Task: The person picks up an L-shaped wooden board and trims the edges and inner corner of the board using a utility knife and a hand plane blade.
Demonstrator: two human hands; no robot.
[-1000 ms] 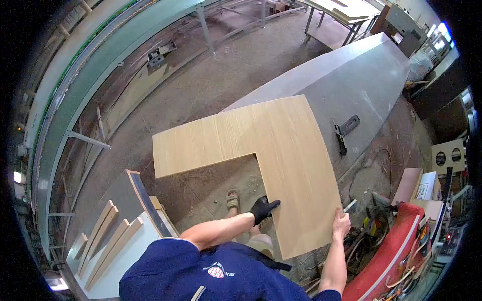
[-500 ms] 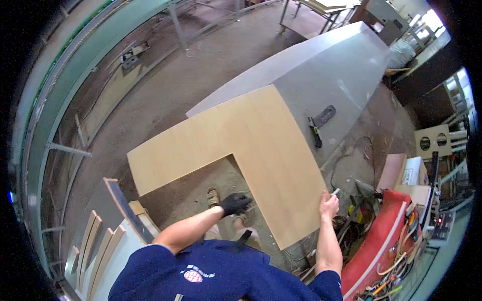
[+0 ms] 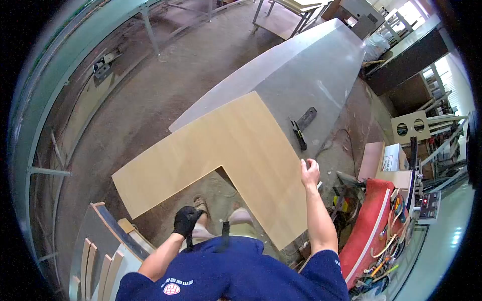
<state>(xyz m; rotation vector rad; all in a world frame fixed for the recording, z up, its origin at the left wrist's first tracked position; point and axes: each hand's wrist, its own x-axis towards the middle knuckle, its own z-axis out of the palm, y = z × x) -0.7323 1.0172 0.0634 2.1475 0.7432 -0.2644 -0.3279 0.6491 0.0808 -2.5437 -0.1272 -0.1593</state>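
In the head view, a large L-shaped pale wood panel lies in front of me, its far part over a grey sheet-topped surface. My right hand, bare, is at the panel's right edge. Its fingers are bent, with a gap between the fingertips; whether they touch the edge is unclear. My left hand, in a black glove, is close to my leg near the panel's inner cutout. Its fingers are curled closed, and whatever may be inside them is hidden. A black hand tool rests on the grey surface beyond the panel.
At the right stands a red padded piece with tools and cables beside it. Curved wood strips lean at lower left. A green metal frame borders the left side. A table is at the back.
My right hand has moved forward along the panel's right edge, its fingers looser than before. My left hand has drawn back toward my leg from beside the inner edge. The camera view has shifted.
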